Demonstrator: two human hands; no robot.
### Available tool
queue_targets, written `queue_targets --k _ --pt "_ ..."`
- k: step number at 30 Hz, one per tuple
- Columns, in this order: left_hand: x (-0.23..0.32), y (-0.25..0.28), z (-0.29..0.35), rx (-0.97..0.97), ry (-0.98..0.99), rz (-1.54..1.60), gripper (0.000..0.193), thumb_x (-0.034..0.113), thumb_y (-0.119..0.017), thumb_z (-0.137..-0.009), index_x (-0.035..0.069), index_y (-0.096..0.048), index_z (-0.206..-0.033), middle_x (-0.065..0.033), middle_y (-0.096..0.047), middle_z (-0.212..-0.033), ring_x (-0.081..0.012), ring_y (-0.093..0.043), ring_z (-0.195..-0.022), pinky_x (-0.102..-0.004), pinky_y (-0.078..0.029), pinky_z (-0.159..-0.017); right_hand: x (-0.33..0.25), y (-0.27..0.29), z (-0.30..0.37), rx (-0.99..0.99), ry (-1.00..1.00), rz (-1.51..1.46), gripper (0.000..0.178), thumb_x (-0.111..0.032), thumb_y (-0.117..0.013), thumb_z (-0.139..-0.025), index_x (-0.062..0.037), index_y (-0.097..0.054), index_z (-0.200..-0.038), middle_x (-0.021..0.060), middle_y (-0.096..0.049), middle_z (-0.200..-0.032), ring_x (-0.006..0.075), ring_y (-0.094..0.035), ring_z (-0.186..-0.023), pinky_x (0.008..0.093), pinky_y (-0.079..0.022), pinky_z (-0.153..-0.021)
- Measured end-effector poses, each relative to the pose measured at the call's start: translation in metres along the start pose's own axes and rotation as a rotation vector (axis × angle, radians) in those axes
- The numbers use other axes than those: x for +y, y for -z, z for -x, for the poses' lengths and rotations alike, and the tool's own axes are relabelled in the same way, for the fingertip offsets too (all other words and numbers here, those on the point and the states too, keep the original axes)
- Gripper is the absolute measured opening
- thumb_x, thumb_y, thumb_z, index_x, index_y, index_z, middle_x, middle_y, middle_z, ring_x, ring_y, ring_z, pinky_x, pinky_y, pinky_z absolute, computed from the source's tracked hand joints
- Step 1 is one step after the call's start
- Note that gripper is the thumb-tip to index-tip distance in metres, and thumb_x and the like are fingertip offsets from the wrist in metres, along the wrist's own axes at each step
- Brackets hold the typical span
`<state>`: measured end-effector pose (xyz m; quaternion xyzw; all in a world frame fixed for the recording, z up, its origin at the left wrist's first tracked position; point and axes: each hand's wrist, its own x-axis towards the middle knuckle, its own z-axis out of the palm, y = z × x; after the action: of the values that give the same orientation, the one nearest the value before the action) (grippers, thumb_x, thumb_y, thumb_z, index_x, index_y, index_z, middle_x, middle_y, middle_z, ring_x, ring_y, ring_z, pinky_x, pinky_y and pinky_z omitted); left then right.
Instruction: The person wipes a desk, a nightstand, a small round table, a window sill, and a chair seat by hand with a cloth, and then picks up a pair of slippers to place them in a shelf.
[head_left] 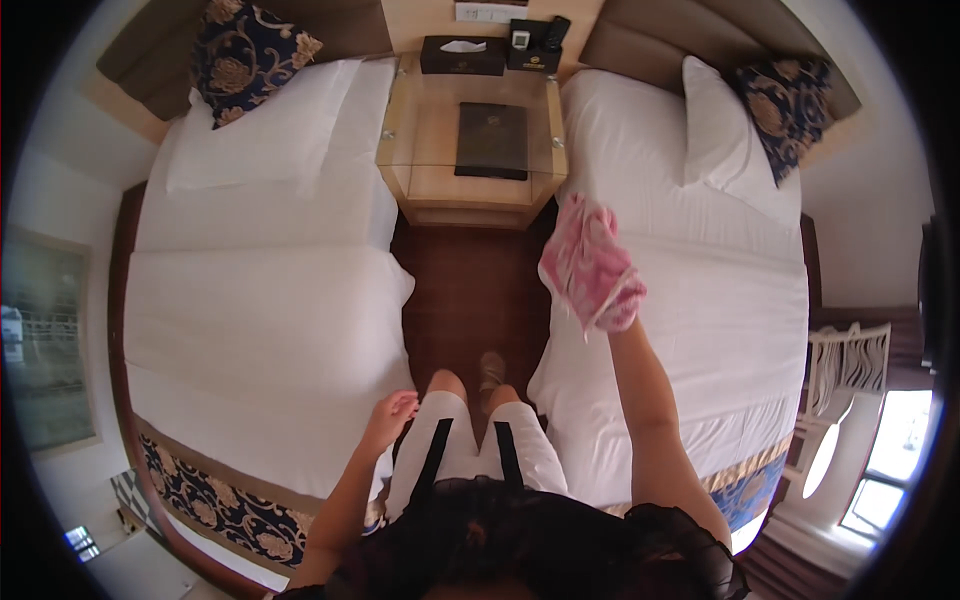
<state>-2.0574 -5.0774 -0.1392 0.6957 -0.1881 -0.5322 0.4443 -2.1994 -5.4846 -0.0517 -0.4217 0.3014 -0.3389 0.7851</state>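
Note:
A crumpled pink-and-white cloth (595, 265) hangs from my right hand, at the inner edge of the right bed (690, 300). The cloth covers most of that hand, so its fingers are hidden; my bare right forearm (645, 390) reaches forward to it. My left hand (389, 418) is low beside my left knee, near the side of the left bed (260, 310). Its fingers are loosely bent with nothing in them, and it appears not to touch the bed.
Between the beds stands a glass-topped wooden nightstand (425, 150) with a dark folder (492, 140) in it. A black tissue box (462, 56) and a black holder (535, 45) with remotes sit at its back. Pillows lie at both headboards. Dark wooden floor (470, 280) runs between the beds.

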Motion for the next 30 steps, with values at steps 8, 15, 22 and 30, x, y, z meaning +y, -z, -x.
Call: queue_targets --k 8,15,22,30 --pt "0.046 0.050 -0.199 0.169 0.258 0.145 0.020 0.015 -0.054 -0.093 -0.001 -0.058 -0.103 -0.0062 -0.061 -0.081 -0.0117 -0.059 -0.074 -0.0257 -0.049 -0.069 0.120 0.157 -0.404 0.268 0.450 1.597 0.053 -0.034 -0.058 -0.085 -0.0083 -0.045 -0.130 0.0220 -0.039 -0.136 0.0360 -0.036 -0.128 0.0434 -0.034 -0.101" --pt "0.149 0.110 -0.473 0.475 -0.062 0.041 0.022 0.011 -0.055 -0.092 0.001 -0.054 -0.112 -0.0092 -0.059 -0.104 -0.0139 -0.058 -0.092 -0.0265 -0.047 -0.079 0.260 -0.116 -0.492 -0.302 0.401 1.900 0.056 -0.033 -0.056 -0.083 -0.0075 -0.045 -0.131 0.0178 -0.041 -0.135 0.0290 -0.037 -0.126 0.0453 -0.028 -0.104" --pt "0.184 0.121 -0.528 0.389 0.069 -0.020 0.026 0.011 -0.055 -0.091 0.004 -0.053 -0.116 -0.0089 -0.057 -0.112 -0.0154 -0.055 -0.098 -0.0278 -0.047 -0.079 0.142 0.062 -0.576 0.154 0.361 1.858 0.050 -0.037 -0.048 -0.088 -0.0094 -0.046 -0.130 0.0154 -0.045 -0.133 0.0361 -0.043 -0.122 0.0472 -0.036 -0.099" --pt "0.195 0.102 -0.593 0.738 -0.015 -0.602 0.031 0.008 -0.060 -0.085 0.006 -0.053 -0.115 -0.0133 -0.055 -0.104 -0.0314 -0.053 -0.099 -0.0391 -0.045 -0.083 0.207 -0.054 -0.584 -0.565 0.438 1.683 0.066 -0.036 -0.059 -0.079 -0.0054 -0.039 -0.135 0.0164 -0.038 -0.138 0.0321 -0.039 -0.126 0.0453 -0.036 -0.100"
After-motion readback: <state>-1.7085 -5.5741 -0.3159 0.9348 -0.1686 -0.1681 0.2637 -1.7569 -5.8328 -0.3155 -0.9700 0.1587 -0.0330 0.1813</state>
